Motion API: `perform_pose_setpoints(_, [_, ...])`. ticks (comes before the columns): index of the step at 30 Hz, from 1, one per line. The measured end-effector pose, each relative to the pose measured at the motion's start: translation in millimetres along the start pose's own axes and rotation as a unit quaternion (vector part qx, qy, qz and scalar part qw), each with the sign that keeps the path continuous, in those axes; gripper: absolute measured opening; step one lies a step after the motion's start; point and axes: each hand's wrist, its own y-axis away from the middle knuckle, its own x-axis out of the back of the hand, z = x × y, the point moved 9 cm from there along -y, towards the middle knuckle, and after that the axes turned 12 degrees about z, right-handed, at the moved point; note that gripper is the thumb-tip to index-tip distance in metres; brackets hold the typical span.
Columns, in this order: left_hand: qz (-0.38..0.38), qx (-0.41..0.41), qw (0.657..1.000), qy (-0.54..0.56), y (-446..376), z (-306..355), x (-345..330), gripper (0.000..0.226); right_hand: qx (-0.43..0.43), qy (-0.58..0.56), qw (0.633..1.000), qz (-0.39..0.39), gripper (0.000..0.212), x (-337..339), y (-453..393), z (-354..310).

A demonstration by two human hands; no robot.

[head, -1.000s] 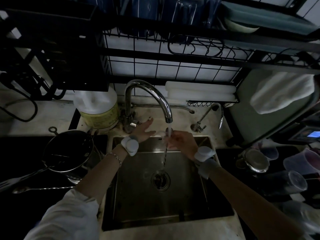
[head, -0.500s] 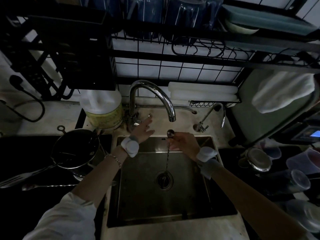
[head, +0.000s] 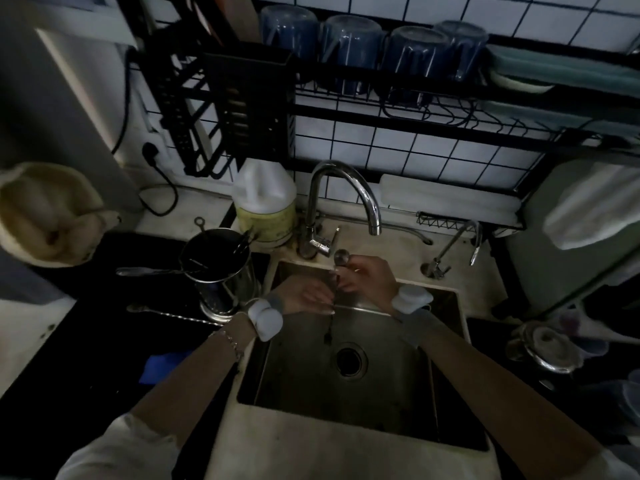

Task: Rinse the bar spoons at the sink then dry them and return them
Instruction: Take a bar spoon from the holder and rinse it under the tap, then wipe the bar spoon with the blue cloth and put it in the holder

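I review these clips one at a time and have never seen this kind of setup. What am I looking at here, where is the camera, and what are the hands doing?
No machine here: a person wears one wide-angle camera on the head, looking down at their own hands over a steel sink. The white lumps are bands worn on both wrists. The right hand pinches a bar spoon near its bowl, stem hanging into the sink below the tap. The left hand reaches to the stem, fingers fairly straight. No water stream is visible. Left of the sink stand a metal utensil cup and a second bar spoon on the dark counter.

Faucet (head: 346, 192) and rack (head: 415, 109) crowd above; sink (head: 363, 427) basin lies open below.
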Motion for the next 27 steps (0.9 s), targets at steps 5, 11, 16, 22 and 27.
perform_pose_setpoints(5, [0.096,-0.034,0.992,-0.078,32,4,10,0.032,0.029,-0.023,0.998,-0.055,0.02,-12,17,-25])
perform_pose_setpoints(11, [0.173,0.04,0.983,-0.047,76,-11,14,0.014,0.03,-0.069,0.99,-0.118,0.02,-31,46,-48])
perform_pose_setpoints(16, [0.207,0.057,0.975,-0.05,127,-11,22,0.015,0.011,-0.08,0.985,-0.15,0.035,-58,70,-57])
perform_pose_setpoints(22, [0.264,0.132,0.94,0.169,190,-35,61,0.023,-0.004,-0.028,0.979,-0.203,0.048,-115,86,-52])
perform_pose_setpoints(27, [0.347,0.076,0.926,0.128,233,-50,104,0.023,0.065,0.115,0.956,-0.263,0.027,-162,97,-40])
